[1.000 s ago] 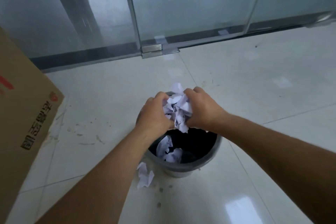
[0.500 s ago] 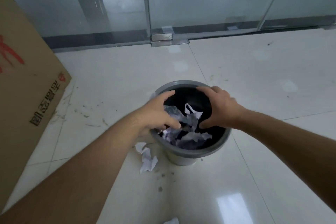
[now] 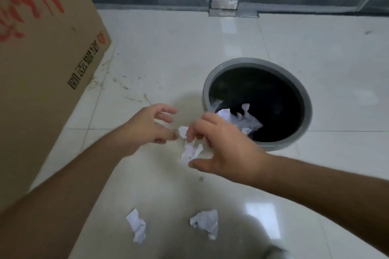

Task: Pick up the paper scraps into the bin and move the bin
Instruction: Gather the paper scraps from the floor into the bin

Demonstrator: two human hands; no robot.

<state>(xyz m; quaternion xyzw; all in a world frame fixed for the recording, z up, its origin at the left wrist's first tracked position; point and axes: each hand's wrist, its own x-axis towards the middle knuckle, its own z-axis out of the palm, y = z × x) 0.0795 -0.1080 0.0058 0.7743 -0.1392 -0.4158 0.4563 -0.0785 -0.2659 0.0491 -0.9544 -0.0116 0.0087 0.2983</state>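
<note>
A round grey bin (image 3: 299,141) with a black inside stands on the white tile floor, with crumpled white paper (image 3: 242,120) lying inside it. Just left of the bin a crumpled paper scrap (image 3: 190,150) lies on the floor. My left hand (image 3: 151,126) hovers left of that scrap with fingers spread, holding nothing. My right hand (image 3: 221,153) is over the same scrap, fingers curled apart around it and not closed on it. Two more scraps lie nearer to me, one on the left (image 3: 136,225) and one on the right (image 3: 207,222).
A large brown cardboard box (image 3: 42,69) with red and black print stands on the left. Glass wall panels with a metal floor bracket (image 3: 224,7) run along the back. The tiles show dirt marks near the box.
Both hands released the paper into the bin and came out of it, moving left and down to the scrap beside the bin. The view tilted down, showing two more scraps.
</note>
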